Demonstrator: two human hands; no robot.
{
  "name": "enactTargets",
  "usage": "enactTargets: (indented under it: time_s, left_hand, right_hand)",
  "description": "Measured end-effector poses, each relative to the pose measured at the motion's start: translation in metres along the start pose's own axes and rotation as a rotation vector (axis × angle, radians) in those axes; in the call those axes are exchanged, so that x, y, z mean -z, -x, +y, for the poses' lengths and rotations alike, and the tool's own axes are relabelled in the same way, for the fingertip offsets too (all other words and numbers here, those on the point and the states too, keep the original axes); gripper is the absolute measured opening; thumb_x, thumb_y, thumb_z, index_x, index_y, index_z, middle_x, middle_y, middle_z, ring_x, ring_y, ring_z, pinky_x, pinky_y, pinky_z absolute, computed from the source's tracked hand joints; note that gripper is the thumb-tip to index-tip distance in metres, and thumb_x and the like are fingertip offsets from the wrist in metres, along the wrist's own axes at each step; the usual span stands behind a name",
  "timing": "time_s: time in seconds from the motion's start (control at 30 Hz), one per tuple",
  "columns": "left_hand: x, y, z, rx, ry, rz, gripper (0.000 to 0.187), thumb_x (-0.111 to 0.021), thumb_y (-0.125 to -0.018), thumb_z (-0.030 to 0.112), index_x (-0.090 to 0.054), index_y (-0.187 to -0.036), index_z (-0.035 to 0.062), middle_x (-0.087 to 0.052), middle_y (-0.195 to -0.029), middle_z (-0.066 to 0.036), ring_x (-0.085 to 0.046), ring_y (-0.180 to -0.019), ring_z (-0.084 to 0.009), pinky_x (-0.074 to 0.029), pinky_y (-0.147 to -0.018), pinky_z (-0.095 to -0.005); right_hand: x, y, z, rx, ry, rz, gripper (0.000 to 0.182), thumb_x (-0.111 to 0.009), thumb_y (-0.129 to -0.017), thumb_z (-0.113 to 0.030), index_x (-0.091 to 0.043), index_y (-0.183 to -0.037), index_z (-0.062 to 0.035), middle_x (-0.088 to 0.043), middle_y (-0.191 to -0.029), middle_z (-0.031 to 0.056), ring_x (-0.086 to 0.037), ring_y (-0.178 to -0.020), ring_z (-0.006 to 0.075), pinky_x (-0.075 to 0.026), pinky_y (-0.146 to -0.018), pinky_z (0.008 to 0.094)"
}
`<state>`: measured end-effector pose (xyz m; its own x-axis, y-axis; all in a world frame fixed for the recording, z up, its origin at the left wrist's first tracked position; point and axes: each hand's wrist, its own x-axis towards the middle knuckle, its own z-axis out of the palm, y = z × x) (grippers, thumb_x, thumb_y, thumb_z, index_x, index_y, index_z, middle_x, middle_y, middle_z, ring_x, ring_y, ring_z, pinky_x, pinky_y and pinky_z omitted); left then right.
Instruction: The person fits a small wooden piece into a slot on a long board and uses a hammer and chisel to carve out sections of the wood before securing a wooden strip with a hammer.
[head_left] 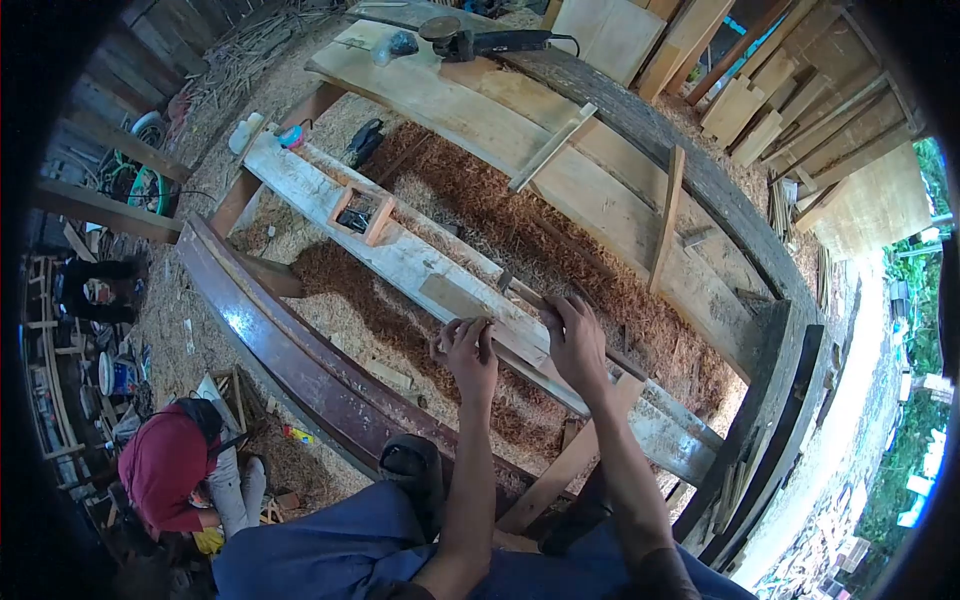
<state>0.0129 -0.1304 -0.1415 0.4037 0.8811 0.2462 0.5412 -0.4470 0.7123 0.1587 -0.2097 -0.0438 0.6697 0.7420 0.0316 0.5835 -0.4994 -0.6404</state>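
Observation:
My left hand is at the near edge of a whitish plank, fingers curled at a flat strip of wood that lies on it. Across the plank, my right hand is bent with fingers and thumb drawn in, close by a slim wooden stick. What it grips I cannot make out. A dark metal piece sits at the stick's far end. Farther along the plank stands a small wooden box frame with dark items inside.
A wide workbench behind carries an angle grinder and two crosswise battens. Reddish shavings cover the ground below. A long dark-red varnished board lies nearer me. Someone in a red head covering crouches at lower left.

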Motion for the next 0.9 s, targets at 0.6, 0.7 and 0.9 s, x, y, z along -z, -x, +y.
enactTargets:
  time_s: [0.6,0.7,0.9]
  left_hand:
    - [-0.011,0.009,0.003,-0.034,-0.003,0.078,0.011,-0.067,-0.099,0.016,-0.069,-0.11,0.015,-0.069,-0.108,-0.001,-0.051,-0.112,-0.0314,-0.033,-0.097,-0.0522]
    - [-0.011,0.012,0.004,-0.014,-0.026,0.056,0.014,-0.068,-0.098,0.016,-0.07,-0.111,0.0144,-0.069,-0.112,-0.004,-0.051,-0.115,-0.0336,-0.036,-0.098,-0.0528]
    - [-0.015,0.012,-0.002,-0.013,0.033,0.091,0.013,-0.071,-0.095,0.014,-0.072,-0.108,0.0145,-0.071,-0.112,-0.004,-0.052,-0.114,-0.0336,-0.037,-0.1,-0.0518]
  right_hand:
    - [0.032,0.014,-0.006,-0.081,-0.076,-0.271,0.027,-0.055,-0.104,-0.023,-0.065,-0.116,-0.0012,-0.066,-0.106,0.0206,-0.065,-0.096,0.0421,-0.051,-0.08,0.0487]
    - [0.032,0.019,-0.005,-0.04,-0.045,-0.275,0.026,-0.056,-0.104,-0.023,-0.066,-0.115,-0.0021,-0.067,-0.104,0.0202,-0.066,-0.092,0.0416,-0.052,-0.078,0.0488]
    - [0.025,0.03,0.001,0.031,0.012,-0.255,0.021,-0.057,-0.103,-0.024,-0.063,-0.112,-0.0054,-0.064,-0.103,0.0176,-0.066,-0.085,0.0414,-0.053,-0.071,0.0499]
